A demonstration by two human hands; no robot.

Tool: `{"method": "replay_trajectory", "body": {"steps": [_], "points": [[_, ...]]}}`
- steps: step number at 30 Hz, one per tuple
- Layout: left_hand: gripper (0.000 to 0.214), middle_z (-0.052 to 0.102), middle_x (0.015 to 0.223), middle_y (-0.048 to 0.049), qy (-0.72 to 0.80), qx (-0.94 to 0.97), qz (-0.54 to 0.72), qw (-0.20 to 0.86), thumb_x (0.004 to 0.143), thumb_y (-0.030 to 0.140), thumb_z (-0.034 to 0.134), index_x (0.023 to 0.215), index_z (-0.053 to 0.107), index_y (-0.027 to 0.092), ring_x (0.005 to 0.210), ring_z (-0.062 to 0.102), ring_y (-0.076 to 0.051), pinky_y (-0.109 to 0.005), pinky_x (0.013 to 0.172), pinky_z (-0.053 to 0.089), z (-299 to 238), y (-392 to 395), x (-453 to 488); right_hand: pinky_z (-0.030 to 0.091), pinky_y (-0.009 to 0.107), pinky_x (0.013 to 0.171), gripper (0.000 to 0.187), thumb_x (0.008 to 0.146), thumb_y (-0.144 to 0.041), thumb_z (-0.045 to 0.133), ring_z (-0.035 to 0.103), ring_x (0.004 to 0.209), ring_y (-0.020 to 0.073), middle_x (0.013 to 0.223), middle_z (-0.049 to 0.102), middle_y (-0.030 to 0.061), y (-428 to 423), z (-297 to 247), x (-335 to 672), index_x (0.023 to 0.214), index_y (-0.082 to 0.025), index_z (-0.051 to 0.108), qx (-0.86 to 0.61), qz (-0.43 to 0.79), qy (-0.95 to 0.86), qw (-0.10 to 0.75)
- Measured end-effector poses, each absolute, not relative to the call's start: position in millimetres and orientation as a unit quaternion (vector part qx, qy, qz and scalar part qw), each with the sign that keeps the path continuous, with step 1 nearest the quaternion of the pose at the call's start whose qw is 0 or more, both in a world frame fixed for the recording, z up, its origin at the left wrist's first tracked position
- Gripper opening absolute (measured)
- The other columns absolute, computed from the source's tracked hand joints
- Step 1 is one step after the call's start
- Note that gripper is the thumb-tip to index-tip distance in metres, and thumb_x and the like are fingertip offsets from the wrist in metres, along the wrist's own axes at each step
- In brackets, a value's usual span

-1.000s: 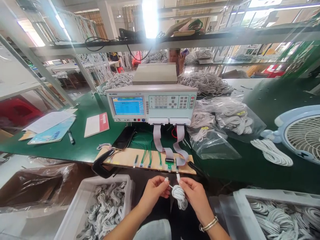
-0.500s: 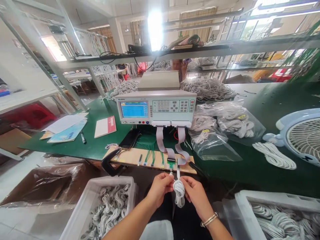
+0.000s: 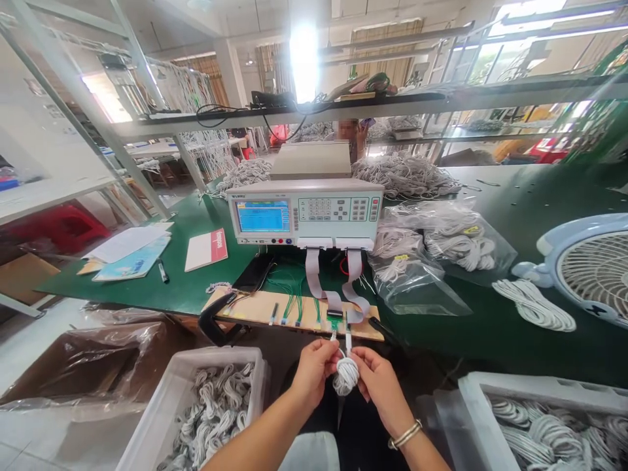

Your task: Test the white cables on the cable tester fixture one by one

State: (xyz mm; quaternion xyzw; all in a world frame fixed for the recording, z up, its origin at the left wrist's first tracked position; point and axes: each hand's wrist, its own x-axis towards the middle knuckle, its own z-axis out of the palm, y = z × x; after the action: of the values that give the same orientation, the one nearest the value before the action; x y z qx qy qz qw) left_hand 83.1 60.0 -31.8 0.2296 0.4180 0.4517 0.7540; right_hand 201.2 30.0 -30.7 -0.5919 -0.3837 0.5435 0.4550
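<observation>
A coiled white cable (image 3: 346, 376) hangs between my two hands at the bench's front edge. My left hand (image 3: 316, 367) is closed in a pinch on one end of it, just below a small green circuit board (image 3: 335, 323). My right hand (image 3: 377, 374) pinches the cable's other side, near a white plug end (image 3: 348, 341) that stands at the wooden board (image 3: 260, 315). Whether both plugs are fully seated is too small to tell. Grey ribbon cables (image 3: 316, 278) run from the tester (image 3: 307, 216) down to the board.
A plastic bin (image 3: 147, 418) of coiled cables stands at lower left, another white bin (image 3: 478, 418) at lower right. Bagged cables (image 3: 417, 281), a loose coil (image 3: 534, 304) and a fan (image 3: 593, 261) occupy the right side. A person (image 3: 347, 131) is behind the tester.
The coil has risen slightly and bunched up between my hands. My left hand's plug end sits closer to the green circuit board. The view has shifted a little.
</observation>
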Motion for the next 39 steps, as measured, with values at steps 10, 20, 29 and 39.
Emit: {"method": "replay_trajectory", "body": {"steps": [10, 20, 29, 39], "points": [[0.033, 0.051, 0.057, 0.0013, 0.406, 0.251, 0.404, 0.78, 0.053, 0.038, 0.068, 0.07, 0.061, 0.011, 0.046, 0.039, -0.004, -0.017, 0.047, 0.03, -24.5, 68.9, 73.7, 0.021, 0.013, 0.027, 0.029, 0.067, -0.042, 0.054, 0.03, 0.03, 0.0034, 0.04, 0.04, -0.0081, 34.2, -18.6, 197.5, 0.075, -0.014, 0.056, -0.59, 0.569, -0.342, 0.46], [0.046, 0.048, 0.055, 0.0006, 0.417, 0.294, 0.379, 0.772, 0.059, 0.053, 0.054, 0.071, 0.063, 0.01, 0.041, 0.031, -0.004, -0.018, 0.041, 0.023, -29.0, 87.7, 77.8, 0.026, 0.017, 0.028, 0.041, 0.059, -0.051, 0.057, 0.037, 0.028, 0.0071, 0.04, 0.052, -0.0043, 58.7, -19.0, 194.2, 0.079, -0.015, 0.06, -0.609, 0.576, -0.341, 0.425], [0.041, 0.049, 0.054, -0.0006, 0.409, 0.276, 0.409, 0.767, 0.06, 0.047, 0.057, 0.072, 0.063, 0.008, 0.044, 0.035, -0.004, -0.017, 0.043, 0.025, -28.3, 82.8, 79.5, 0.042, 0.021, 0.052, 0.025, 0.063, -0.04, 0.06, 0.053, 0.056, 0.0142, 0.058, 0.06, -0.0012, 57.6, -17.4, 191.2, 0.068, -0.016, 0.058, -0.544, 0.577, -0.369, 0.485], [0.059, 0.061, 0.088, -0.0077, 0.423, 0.395, 0.353, 0.735, 0.065, 0.055, 0.045, 0.11, 0.047, 0.017, 0.071, 0.055, -0.018, -0.027, 0.06, 0.043, -17.2, 26.6, 71.0, 0.029, 0.016, 0.029, 0.033, 0.076, -0.043, 0.035, 0.036, 0.029, 0.0058, 0.037, 0.038, -0.0088, 6.0, -17.3, 167.3, 0.061, -0.017, 0.048, -0.599, 0.575, -0.433, 0.351]]}}
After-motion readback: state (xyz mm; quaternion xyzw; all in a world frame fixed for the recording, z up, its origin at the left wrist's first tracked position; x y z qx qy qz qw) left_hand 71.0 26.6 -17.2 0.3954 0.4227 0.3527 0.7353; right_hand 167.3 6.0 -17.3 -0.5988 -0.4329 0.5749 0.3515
